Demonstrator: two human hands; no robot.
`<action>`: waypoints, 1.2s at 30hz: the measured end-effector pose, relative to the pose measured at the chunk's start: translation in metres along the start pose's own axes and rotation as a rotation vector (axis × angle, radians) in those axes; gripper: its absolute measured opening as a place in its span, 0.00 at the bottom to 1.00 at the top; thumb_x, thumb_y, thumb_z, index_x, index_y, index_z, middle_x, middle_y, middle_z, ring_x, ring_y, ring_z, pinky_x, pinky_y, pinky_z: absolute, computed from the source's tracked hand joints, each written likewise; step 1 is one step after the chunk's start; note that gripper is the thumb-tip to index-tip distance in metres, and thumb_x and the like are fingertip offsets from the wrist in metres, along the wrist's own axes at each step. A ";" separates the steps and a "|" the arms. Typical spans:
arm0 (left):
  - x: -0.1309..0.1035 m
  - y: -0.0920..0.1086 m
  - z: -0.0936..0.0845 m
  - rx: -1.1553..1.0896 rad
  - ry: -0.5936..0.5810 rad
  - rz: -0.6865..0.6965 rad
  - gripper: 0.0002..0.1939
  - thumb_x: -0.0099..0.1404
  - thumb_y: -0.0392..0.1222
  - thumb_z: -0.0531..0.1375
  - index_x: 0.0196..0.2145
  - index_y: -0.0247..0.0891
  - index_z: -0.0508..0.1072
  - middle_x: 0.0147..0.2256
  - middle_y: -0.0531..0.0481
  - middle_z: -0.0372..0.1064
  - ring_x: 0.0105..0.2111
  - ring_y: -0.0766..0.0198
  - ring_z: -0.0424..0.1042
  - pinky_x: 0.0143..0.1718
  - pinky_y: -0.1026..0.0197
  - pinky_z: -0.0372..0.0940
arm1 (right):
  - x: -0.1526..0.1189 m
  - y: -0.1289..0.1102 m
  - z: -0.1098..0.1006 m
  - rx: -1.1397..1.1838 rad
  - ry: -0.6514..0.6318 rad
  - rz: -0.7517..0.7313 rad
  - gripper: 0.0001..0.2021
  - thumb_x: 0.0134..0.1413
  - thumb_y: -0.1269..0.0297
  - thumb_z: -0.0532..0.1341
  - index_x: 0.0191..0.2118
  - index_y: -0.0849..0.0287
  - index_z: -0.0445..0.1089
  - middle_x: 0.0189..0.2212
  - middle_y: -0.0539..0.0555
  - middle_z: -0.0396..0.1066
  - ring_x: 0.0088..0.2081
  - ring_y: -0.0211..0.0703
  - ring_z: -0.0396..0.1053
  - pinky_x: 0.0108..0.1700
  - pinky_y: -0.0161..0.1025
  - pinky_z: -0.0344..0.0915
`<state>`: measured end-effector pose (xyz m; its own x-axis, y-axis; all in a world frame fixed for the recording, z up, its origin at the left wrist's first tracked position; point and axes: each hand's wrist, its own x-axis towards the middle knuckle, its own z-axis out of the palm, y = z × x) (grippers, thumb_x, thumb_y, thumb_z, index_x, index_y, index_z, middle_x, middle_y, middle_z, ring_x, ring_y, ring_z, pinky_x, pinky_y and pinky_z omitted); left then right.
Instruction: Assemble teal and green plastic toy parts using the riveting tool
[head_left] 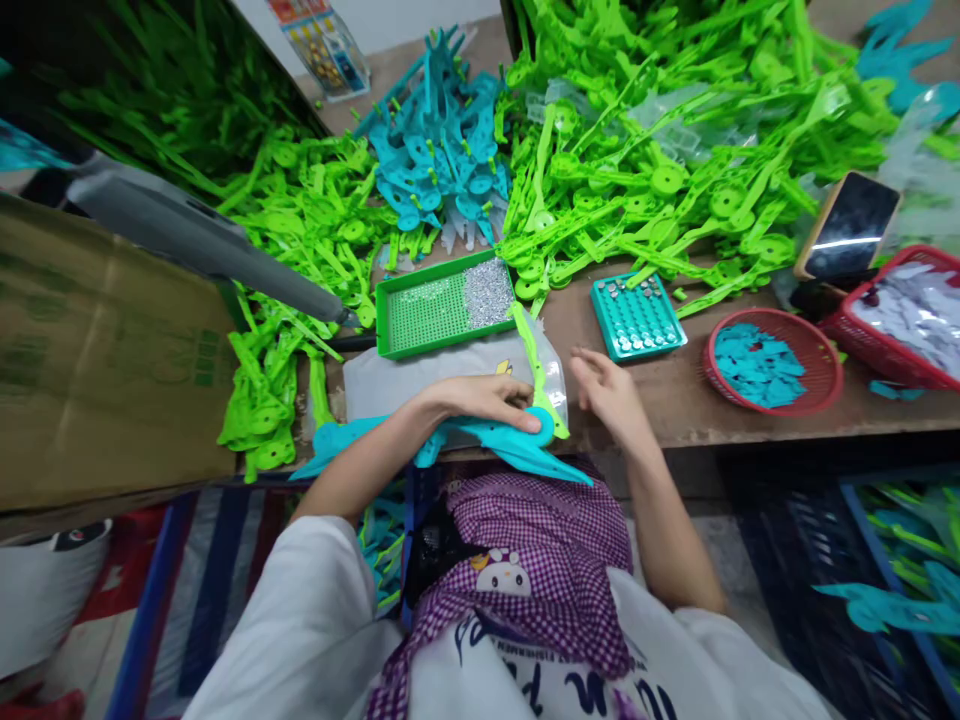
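My left hand [491, 400] is closed on a blue plastic part [517, 448] with a round hub and long pointed arms. Its thumb presses on the hub, where a bright green plastic arm [534, 355] joins the part and points up and away. The blue part reaches under my left forearm along the table's front edge. My right hand [609, 395] hovers just to the right, thumb and fingers drawn together; anything between the fingertips is too small to make out. Beyond it sits a teal tray [637, 318] with small metal discs in its far row.
A green perforated tray [397, 345] holds many tiny silvery pieces. Behind lie heaps of green parts [660, 180] and blue parts [442, 150]. To the right are a red basket [829, 375] of blue pieces, another red basket [874, 335] and a phone [851, 225]. A cardboard box [112, 360] stands left.
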<state>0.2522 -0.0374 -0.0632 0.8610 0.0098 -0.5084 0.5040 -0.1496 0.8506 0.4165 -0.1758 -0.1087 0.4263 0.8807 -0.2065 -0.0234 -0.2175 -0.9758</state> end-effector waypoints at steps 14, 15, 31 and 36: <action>-0.002 -0.009 -0.030 -0.106 0.180 -0.027 0.23 0.53 0.57 0.66 0.35 0.33 0.73 0.30 0.52 0.69 0.29 0.68 0.65 0.30 0.65 0.57 | 0.036 -0.009 0.002 0.106 0.049 -0.060 0.16 0.48 0.50 0.63 0.27 0.58 0.62 0.15 0.42 0.54 0.18 0.31 0.50 0.21 0.33 0.45; -0.001 -0.010 -0.031 -0.091 0.202 -0.014 0.23 0.53 0.58 0.66 0.35 0.33 0.73 0.30 0.51 0.68 0.29 0.68 0.64 0.30 0.65 0.56 | 0.040 -0.009 0.005 0.085 0.048 -0.062 0.16 0.49 0.50 0.62 0.27 0.58 0.62 0.15 0.42 0.55 0.18 0.31 0.51 0.21 0.33 0.45; 0.010 -0.033 -0.023 0.304 0.523 0.042 0.23 0.56 0.56 0.64 0.42 0.36 0.75 0.33 0.47 0.73 0.32 0.63 0.68 0.33 0.63 0.59 | -0.007 0.020 -0.003 -1.236 0.266 -0.347 0.14 0.66 0.61 0.46 0.35 0.58 0.66 0.33 0.58 0.71 0.32 0.47 0.67 0.28 0.39 0.52; 0.021 -0.041 -0.024 0.258 0.561 0.095 0.18 0.54 0.51 0.67 0.36 0.34 0.76 0.30 0.48 0.72 0.29 0.64 0.67 0.30 0.63 0.57 | -0.004 0.011 -0.009 -1.294 0.243 -0.558 0.12 0.64 0.64 0.51 0.43 0.61 0.69 0.42 0.61 0.73 0.42 0.51 0.68 0.42 0.46 0.62</action>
<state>0.2514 -0.0075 -0.1051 0.8411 0.4920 -0.2246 0.4510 -0.4090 0.7933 0.4228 -0.1858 -0.1174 0.2500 0.9132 0.3218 0.9662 -0.2136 -0.1445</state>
